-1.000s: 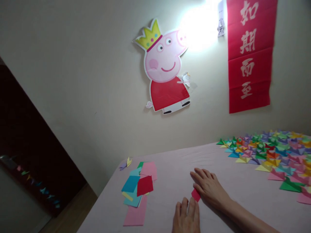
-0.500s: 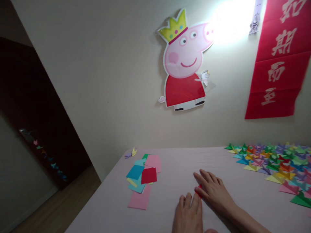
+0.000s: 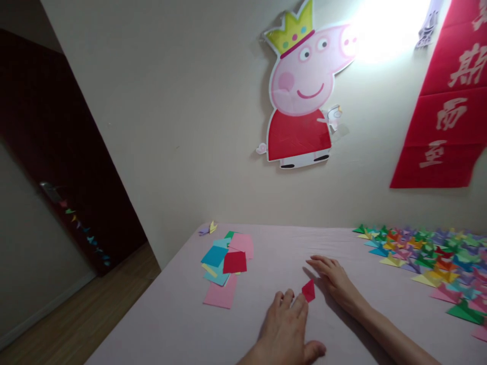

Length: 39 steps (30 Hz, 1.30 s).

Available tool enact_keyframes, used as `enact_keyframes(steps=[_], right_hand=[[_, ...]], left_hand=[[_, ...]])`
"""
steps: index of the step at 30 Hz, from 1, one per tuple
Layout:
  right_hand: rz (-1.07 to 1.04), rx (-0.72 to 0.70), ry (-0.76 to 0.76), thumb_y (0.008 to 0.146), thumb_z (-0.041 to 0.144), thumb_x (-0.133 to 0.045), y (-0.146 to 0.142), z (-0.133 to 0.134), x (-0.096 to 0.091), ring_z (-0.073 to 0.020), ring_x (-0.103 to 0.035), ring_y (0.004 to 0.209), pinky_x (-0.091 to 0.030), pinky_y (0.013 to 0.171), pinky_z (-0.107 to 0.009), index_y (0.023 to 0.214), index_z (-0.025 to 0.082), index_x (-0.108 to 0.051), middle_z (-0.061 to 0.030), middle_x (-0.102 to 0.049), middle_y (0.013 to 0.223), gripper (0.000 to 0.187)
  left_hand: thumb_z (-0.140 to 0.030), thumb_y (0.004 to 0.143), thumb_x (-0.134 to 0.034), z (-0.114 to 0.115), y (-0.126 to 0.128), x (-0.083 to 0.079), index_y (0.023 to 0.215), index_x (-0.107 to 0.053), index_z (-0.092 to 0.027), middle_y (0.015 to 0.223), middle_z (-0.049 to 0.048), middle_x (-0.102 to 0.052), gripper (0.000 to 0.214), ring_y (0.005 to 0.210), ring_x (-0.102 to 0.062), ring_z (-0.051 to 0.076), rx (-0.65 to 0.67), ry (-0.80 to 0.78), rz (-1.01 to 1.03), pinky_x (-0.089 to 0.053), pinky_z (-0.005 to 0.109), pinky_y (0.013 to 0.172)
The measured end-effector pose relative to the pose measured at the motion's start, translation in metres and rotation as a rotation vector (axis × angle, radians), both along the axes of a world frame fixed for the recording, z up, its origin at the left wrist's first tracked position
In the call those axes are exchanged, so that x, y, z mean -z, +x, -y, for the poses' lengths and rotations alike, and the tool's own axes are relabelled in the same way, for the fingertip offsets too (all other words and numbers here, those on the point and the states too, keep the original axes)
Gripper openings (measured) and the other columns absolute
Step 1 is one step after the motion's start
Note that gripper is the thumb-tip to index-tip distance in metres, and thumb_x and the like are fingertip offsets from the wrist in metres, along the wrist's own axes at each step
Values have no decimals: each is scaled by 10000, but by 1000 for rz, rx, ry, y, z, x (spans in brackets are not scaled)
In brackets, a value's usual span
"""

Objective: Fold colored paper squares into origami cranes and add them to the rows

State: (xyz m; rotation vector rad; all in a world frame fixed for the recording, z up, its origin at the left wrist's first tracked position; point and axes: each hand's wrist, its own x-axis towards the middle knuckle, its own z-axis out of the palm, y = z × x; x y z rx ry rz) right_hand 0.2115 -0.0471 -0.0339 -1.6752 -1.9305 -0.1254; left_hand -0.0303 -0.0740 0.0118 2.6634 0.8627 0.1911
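A small piece of folded red paper lies on the pink-covered table, its creases showing. My left hand rests at its lower left, fingertips touching or right beside its edge, thumb spread out to the right. Above and to the right of the paper, my right hand is raised a little, casting a shadow, its fingers stretched out and holding nothing.
Loose coloured paper squares, a red one among them, lie to the left. Many folded paper cranes cover the right side. Two small folded pieces sit at the back left corner. A wall rises behind.
My right hand has lifted off the red paper and moved up and right, uncovering it. My left hand's thumb has spread outward. The whole view has shifted slightly.
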Motion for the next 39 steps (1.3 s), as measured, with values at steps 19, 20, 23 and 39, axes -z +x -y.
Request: enact_keyframes(steps=[19, 20, 23, 39], right_hand=[[-95, -303, -171, 924, 219, -588, -20, 35, -22, -229, -575, 913, -462, 824, -387, 879, 225, -689, -56, -671, 951, 111], [-96, -300, -176, 926, 223, -588, -20, 35, -22, -228, -574, 909, -461, 820, -385, 871, 224, -683, -54, -668, 942, 110], [-94, -286, -186, 936, 245, -582, -21, 35, -20, -228, -571, 891, -457, 802, -382, 845, 224, -672, -51, -663, 917, 129], [-108, -274, -268, 900, 300, -629, -31, 23, -48, -218, -569, 840, -443, 762, -357, 830, 208, -612, -46, -656, 871, 117]], left_hand=[[-441, 757, -801, -30, 37, -10, 1067, -637, -162, 1130, 98, -604, 448, 1077, -525, 306, -231, 120, 55, -437, 448, 938], [-448, 756, -802, -32, 39, -9, 1059, -645, -167, 1130, 95, -604, 442, 1079, -525, 305, -230, 113, 54, -438, 445, 937], [-405, 777, -798, -37, 37, -3, 1011, -655, -189, 1099, 60, -612, 350, 1052, -533, 271, -196, 102, 99, -440, 405, 917], [-221, 855, -735, -50, 26, 11, 891, -612, -212, 938, -13, -654, 128, 907, -551, 198, -113, 56, 341, -388, 333, 804]])
